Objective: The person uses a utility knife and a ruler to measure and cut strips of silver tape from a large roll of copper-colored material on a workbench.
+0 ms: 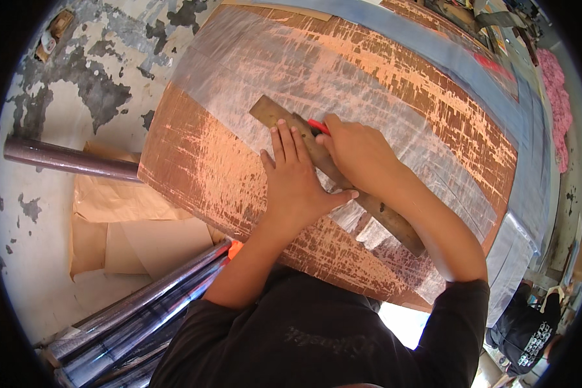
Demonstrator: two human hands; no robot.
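Note:
A long flat metal straightedge (394, 224) lies slantwise across a sheet of translucent film (233, 61) on a worn brown board (181, 139). My left hand (294, 178) lies flat with its fingers spread, its fingertips and thumb pressing on the straightedge. In my closed right hand (359, 152) is a red cutter (319, 127), held against the straightedge's far edge, just right of my left fingertips. My fingers hide most of the cutter, and its blade cannot be made out clearly.
Several shiny film rolls (142, 317) lean at the lower left, and a dark tube (71, 158) points at the board's left edge. Brown paper (123, 200) lies below it. Grey-blue sheeting (427, 52) borders the far side. A person in black (530, 330) is at the lower right.

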